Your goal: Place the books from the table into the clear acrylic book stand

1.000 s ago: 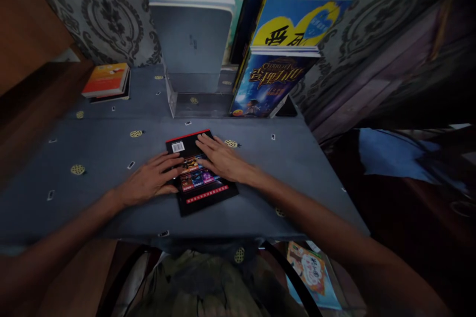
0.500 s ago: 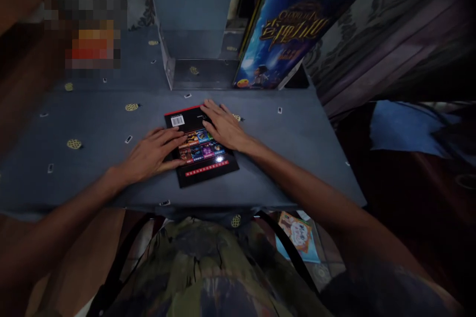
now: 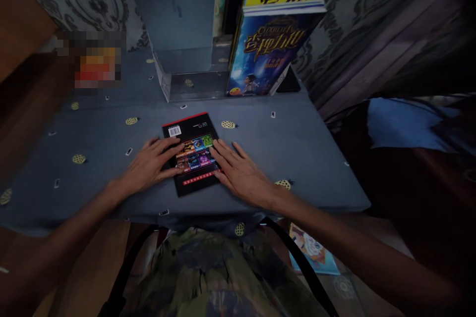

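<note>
Head view: black book (image 3: pixel 191 151) lies flat on counter (image 3: pixel 305 148), near middle, back cover up.
Left hand (image 3: pixel 150 166) same place as before: fingers spread flat, pressing book's left edge, no grip.
Right hand (image 3: pixel 241 173) has slid from far right corner to near right edge; open, flat, fingertips touching cover.
Book itself not shifted.
Upright books (image 3: pixel 266 54) stand at far side.

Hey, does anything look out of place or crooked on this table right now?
The black book lies face-down, barcode up, turned askew to the table edge, under the left hand and right hand. A picture book lies on the floor below the table. The standing books have upside-down titles.
</note>
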`<state>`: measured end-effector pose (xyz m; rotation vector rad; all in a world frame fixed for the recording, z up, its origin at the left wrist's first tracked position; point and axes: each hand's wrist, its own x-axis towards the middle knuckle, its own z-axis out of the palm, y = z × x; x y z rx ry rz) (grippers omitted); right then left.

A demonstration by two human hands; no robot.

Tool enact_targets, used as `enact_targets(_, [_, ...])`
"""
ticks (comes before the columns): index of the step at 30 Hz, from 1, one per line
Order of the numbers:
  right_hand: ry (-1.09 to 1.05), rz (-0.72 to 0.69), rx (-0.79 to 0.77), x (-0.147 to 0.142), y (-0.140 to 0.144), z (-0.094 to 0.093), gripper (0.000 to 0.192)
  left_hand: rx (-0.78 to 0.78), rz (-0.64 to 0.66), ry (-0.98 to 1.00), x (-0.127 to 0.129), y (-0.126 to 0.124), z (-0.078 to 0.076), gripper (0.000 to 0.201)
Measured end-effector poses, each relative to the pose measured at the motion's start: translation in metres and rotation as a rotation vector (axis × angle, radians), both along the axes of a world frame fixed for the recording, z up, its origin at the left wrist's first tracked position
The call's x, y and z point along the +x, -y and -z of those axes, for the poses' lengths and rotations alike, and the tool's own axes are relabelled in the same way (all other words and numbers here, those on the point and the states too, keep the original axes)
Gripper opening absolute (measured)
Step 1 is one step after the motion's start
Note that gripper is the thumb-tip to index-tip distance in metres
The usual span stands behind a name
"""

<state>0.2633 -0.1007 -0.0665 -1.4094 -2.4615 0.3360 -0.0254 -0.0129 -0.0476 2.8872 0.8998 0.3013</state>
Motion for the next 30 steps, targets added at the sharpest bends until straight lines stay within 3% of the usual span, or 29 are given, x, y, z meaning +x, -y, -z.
enact_targets(5, [0.001, 0.004, 0.004, -0.001, 0.001, 0.000, 0.062, -0.016, -0.070, -0.093, 0.015, -0.015, -0.001, 0.072])
enact_targets(8, [0.004, 0.010, 0.001, -0.002, 0.001, 0.000, 0.060, -0.022, -0.035, -0.149, 0.028, -0.013, 0.000, 0.073])
enact_targets(16, [0.015, 0.019, 0.030, -0.002, 0.003, 0.001, 0.057, -0.034, 0.228, -0.178, 0.025, 0.054, 0.001, 0.090])
enact_targets(22, [0.040, 0.010, 0.056, -0.004, 0.007, 0.001, 0.057, -0.060, 0.217, -0.142, 0.010, 0.073, 0.003, 0.097])
enact_targets(26, [0.010, -0.024, 0.061, -0.003, 0.027, -0.001, 0.077, -0.021, 0.220, -0.117, 0.003, 0.087, 0.010, 0.085])
enact_targets(30, [0.012, -0.115, 0.099, 0.001, 0.055, 0.006, 0.106, 0.156, 0.289, -0.013, -0.007, 0.100, 0.023, 0.074])
